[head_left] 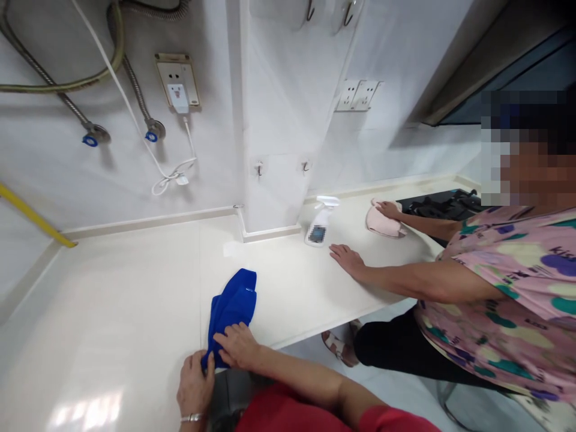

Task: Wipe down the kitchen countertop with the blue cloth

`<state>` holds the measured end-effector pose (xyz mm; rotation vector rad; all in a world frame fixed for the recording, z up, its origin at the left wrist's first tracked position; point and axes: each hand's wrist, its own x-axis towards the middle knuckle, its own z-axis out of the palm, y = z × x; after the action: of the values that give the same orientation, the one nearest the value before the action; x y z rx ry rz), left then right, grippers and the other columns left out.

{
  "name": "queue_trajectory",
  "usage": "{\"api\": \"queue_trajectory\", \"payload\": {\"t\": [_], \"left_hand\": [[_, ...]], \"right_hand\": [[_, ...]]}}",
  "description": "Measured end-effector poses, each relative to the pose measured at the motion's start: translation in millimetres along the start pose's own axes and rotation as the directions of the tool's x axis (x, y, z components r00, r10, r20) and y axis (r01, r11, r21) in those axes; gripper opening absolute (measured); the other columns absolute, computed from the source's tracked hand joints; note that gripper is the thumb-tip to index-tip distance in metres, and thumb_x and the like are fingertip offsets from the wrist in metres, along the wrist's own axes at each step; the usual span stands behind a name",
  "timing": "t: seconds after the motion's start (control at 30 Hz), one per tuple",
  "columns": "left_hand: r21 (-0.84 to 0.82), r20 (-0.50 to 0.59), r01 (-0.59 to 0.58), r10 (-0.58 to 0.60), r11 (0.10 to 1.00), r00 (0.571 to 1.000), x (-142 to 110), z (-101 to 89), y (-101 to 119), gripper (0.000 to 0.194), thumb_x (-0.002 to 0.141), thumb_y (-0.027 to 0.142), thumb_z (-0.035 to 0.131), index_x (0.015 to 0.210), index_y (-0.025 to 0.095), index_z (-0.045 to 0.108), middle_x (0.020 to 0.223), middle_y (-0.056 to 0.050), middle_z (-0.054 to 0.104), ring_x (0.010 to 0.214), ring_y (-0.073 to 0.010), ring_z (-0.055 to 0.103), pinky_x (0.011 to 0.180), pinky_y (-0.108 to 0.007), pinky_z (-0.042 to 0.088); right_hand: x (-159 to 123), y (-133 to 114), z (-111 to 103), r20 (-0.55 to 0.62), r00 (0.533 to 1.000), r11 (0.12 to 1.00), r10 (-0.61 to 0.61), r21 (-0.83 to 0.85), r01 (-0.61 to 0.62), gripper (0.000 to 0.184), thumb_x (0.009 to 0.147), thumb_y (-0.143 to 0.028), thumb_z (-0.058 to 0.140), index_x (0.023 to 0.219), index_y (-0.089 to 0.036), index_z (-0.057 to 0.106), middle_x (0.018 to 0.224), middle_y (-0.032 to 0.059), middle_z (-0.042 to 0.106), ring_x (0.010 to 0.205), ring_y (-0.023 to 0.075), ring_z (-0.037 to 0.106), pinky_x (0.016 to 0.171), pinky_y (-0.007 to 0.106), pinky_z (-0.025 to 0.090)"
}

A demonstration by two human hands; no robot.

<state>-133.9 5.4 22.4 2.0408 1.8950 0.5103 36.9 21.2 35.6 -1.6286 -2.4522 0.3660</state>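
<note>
A blue cloth (234,306) lies folded on the white countertop (112,300) near its front edge. My left hand (195,387), with a bracelet at the wrist, pinches the cloth's near corner. My right hand (237,346) presses down on the cloth's near end with fingers bent over the fabric. Both hands are close together at the counter's front edge.
Another person in a patterned shirt stands at the right, one hand (347,261) flat on the counter, the other on a pink cloth (382,221). A white spray bottle (320,221) stands by the wall column. A black stove (443,204) sits far right. Sockets and hoses hang on the wall.
</note>
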Motion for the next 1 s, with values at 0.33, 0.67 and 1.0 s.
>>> {"api": "queue_trajectory", "payload": {"t": [0.33,0.67,1.0], "left_hand": [[-0.242,0.025,0.110,-0.107,0.964,0.994,10,-15.3,-13,0.037,0.088,0.048,0.046,0.107,0.027,0.069,0.105,-0.006,0.074,0.088,-0.0205,0.068,0.077,-0.033,0.052],[-0.572,-0.102,0.283,-0.409,0.770,0.907,10,-65.9,-26,0.057,0.066,0.070,0.056,0.096,0.023,0.070,0.106,-0.007,0.073,0.092,-0.0245,0.066,0.093,-0.041,0.052],[-0.666,-0.196,0.063,-0.256,0.743,0.947,68,-135.0,3,0.049,0.072,0.068,0.052,0.085,0.021,0.059,0.082,-0.001,0.061,0.087,-0.0201,0.057,0.090,-0.037,0.047]], "right_hand": [[20,7,-4,-0.051,0.963,0.677,0.266,0.721,-0.149,0.019,0.081,-0.039,0.066,0.090,-0.023,0.069,0.085,0.0022,0.066,0.081,0.0180,0.059,0.083,0.037,0.047],[-29,56,-72,-0.008,0.890,0.096,0.455,0.995,-0.040,0.030,0.072,-0.047,0.065,0.085,-0.021,0.056,0.064,-0.0066,0.050,0.047,0.0057,0.037,0.046,0.022,0.026],[-1,47,-119,0.136,0.903,0.016,0.408,0.988,-0.156,0.024,0.063,-0.032,0.066,0.081,-0.021,0.054,0.042,-0.0124,0.044,0.035,0.0074,0.039,0.039,0.020,0.022]]}}
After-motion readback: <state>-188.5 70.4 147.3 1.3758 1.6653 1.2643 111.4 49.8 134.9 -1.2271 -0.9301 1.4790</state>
